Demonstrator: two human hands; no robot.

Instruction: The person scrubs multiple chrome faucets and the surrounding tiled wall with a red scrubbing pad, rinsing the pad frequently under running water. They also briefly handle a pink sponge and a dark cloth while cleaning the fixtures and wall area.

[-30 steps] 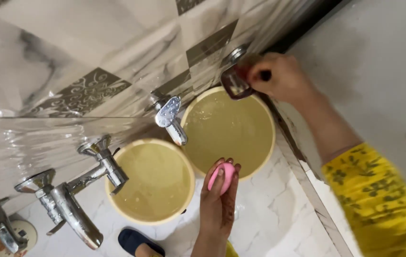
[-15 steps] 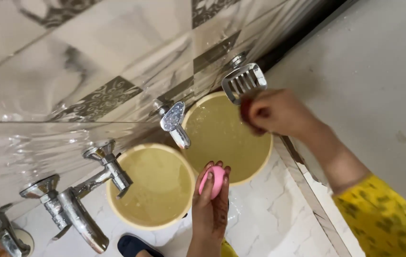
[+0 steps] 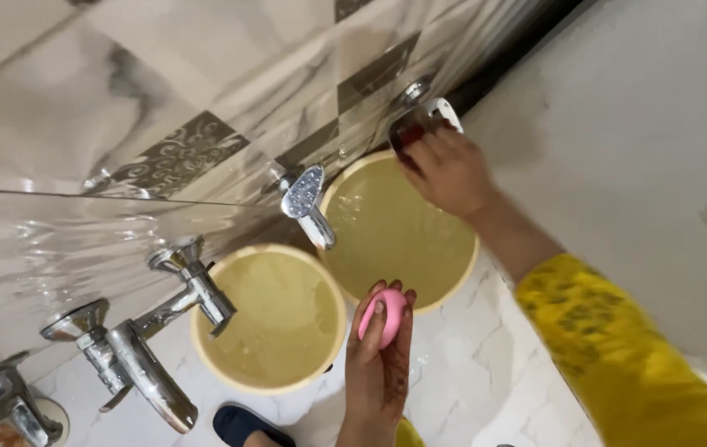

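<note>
My left hand holds a pink soap bar upright above the floor, in front of two cream buckets. My right hand, in a yellow patterned sleeve, reaches up to a metal soap dish fixed on the tiled wall and covers most of it; its fingers lie flat on the dish. The larger bucket stands right below that hand. The smaller bucket sits to its left. Both hold yellowish water.
Chrome taps stick out from the glossy marbled wall tiles over the buckets. A dark blue slipper shows at the bottom edge on the white marble floor. A plain grey wall closes the right side.
My right hand dropped away from the soap dish, leaving it bare, and has now gone back up onto it. The left hand with the soap has hardly moved.
</note>
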